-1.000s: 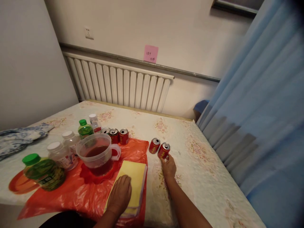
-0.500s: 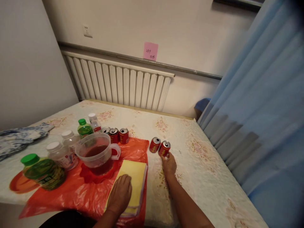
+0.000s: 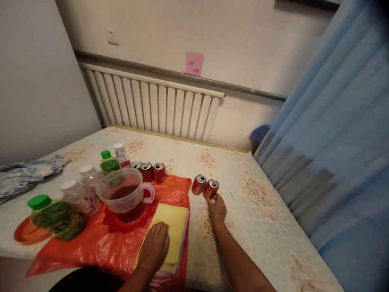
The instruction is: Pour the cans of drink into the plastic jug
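My right hand (image 3: 217,210) has its fingers around the lower part of a red drink can (image 3: 211,188), which stands upright on the floral tablecloth. Just left of it is a second red can (image 3: 199,184), its top opened. My left hand (image 3: 155,245) lies flat, fingers stretched out, on a folded yellow cloth (image 3: 174,229). Under the cloth spreads a red plastic sheet (image 3: 100,253). Left of the cloth, a clear plastic jug (image 3: 121,198) with dark reddish liquid stands on a red scalloped dish (image 3: 114,225).
Behind the jug stand several cans (image 3: 159,173) and a small green-capped bottle (image 3: 109,163). Green-capped (image 3: 57,219) and white-capped bottles (image 3: 79,198) line the left. Patterned fabric (image 3: 28,174) lies at the far left. A blue curtain (image 3: 328,142) hangs at right; a radiator (image 3: 152,101) is behind.
Almost nothing differs. The view has shifted slightly; both hands, the cans and the yellow cloth keep their places.
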Available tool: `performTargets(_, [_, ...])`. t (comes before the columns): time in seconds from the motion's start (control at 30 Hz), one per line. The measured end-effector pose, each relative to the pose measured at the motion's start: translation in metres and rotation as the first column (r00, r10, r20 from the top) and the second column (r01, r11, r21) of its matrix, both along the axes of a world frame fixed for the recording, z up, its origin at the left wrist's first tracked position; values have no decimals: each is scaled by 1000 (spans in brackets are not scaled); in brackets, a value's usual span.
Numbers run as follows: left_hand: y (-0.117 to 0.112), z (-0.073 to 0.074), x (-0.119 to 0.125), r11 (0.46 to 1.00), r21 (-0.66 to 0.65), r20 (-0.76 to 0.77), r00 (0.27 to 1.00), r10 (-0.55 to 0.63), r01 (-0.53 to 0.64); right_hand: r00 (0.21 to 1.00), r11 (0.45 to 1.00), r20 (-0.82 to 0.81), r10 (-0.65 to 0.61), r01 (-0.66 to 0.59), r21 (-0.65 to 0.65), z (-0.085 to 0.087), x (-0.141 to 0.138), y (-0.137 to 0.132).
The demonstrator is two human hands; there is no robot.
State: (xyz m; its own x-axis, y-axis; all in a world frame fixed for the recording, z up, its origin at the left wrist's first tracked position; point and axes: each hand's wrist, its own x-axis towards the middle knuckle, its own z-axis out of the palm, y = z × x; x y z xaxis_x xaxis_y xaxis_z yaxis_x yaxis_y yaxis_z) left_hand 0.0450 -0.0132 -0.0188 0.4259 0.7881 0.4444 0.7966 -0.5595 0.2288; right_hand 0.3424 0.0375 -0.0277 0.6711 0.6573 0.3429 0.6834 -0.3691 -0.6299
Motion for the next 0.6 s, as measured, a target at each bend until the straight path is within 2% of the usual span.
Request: performTargets(0.6, [0, 1, 0, 1000, -1, 0, 1000, -1, 1, 1000, 1000, -11, 5, -5, -15, 3, -1, 1])
